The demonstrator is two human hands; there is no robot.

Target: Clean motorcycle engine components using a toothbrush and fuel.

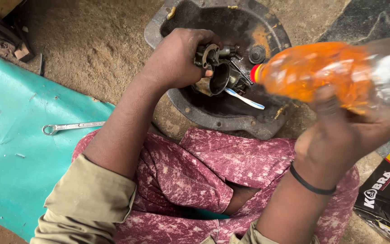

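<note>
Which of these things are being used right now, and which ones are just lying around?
In use:
- left hand holding a small metal engine part
- right hand tipping a plastic bottle of orange liquid toward it
- toothbrush under the part
- dark metal pan underneath

Lying about:
- spanner on the teal sheet
- printed box at the right

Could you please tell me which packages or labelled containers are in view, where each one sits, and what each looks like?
Cardboard box: lower right corner on the ground, cut off by the frame; black face with white lettering, white top panel, yellow and red stripe.
Plastic bottle: upper right, held tilted in the right hand, red neck toward the metal part in the left hand; clear, holding orange liquid, label blurred.
</note>
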